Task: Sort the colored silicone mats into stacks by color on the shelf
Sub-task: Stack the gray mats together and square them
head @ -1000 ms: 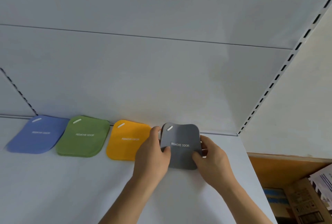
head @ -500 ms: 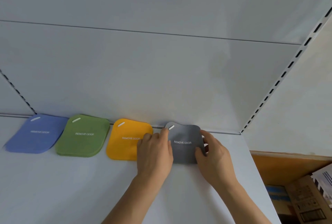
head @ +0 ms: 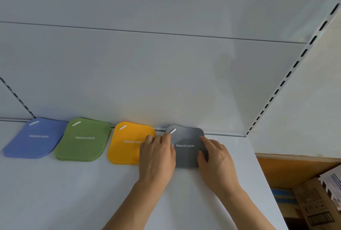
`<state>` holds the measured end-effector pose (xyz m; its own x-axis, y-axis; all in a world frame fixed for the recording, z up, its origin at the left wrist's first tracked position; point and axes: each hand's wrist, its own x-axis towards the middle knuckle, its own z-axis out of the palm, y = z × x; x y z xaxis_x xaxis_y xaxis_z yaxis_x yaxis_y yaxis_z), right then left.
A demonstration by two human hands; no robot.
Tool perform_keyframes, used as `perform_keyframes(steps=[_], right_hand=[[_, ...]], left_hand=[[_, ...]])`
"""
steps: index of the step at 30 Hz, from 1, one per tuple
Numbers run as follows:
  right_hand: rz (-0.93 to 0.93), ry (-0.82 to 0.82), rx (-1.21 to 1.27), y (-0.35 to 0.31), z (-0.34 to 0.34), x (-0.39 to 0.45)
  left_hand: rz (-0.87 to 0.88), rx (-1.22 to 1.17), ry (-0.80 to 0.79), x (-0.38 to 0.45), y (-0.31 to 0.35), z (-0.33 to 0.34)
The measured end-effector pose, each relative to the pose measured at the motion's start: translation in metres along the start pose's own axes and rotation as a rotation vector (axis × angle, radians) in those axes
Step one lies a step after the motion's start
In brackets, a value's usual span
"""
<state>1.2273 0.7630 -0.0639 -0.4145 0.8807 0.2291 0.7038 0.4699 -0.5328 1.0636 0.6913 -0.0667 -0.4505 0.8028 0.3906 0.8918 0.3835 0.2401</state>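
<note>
Pressing both hands on the gray stack [head: 186, 148] at the shelf's [head: 73, 192] back edge, left hand [head: 156, 157] and right hand [head: 216, 161] fingers lie relaxed, gripping nothing; three stacks, blue [head: 35, 138], green [head: 83, 140], yellow [head: 127, 143], sit leftward.

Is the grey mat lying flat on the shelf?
Mostly flat: the grey mat lies on the shelf, though its far edge looks wavy.
</note>
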Motion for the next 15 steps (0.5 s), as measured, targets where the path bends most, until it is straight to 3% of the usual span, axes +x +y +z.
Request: perform_keyframes(steps=[11,15], right_hand=[[-0.078,0.073,-0.175,0.011,0.012,0.000],[-0.042,-0.017,-0.246,0.014,0.002,0.002]], left_hand=[[0.015,0.039,-0.016,-0.002,-0.001,0.004],[0.007,0.059,0.017,-0.006,-0.002,-0.003]])
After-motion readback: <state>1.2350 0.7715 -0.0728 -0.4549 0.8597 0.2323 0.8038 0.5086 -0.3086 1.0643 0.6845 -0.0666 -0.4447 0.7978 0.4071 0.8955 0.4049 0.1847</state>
